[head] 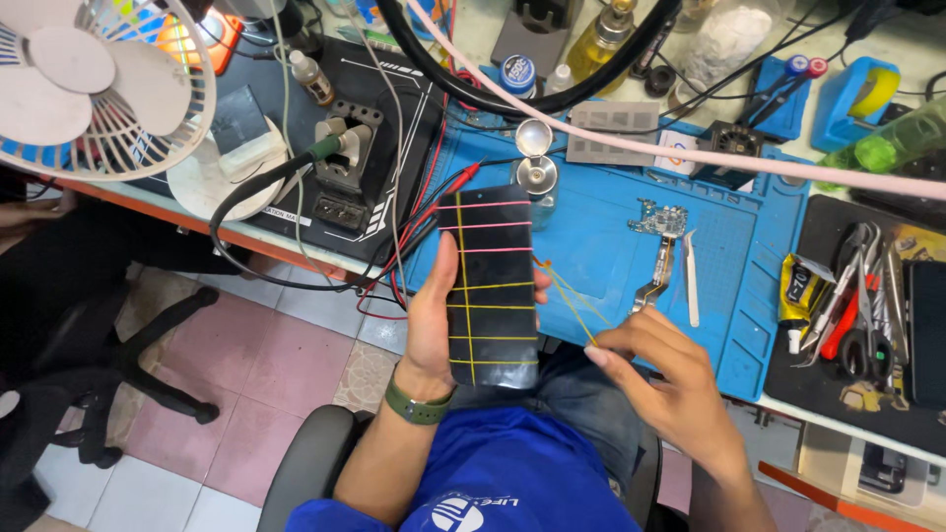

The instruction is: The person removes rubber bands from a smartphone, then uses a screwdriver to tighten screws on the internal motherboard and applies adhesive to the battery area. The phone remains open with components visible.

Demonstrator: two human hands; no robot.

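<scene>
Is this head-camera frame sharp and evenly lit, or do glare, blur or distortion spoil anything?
Head view: bright, even light with soft shadows; the phone in the left hand and the yellow rubber band pinched by the right hand are sharp; faint sheen on the dark screen; wide-angle bending at the edges, seen at the fan.

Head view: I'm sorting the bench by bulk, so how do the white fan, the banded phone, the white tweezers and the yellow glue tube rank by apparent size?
1. White fan, though it sits near the camera, which may inflate it.
2. Banded phone, held up in the left hand.
3. White tweezers and yellow glue tube look alike; unranked.
</scene>
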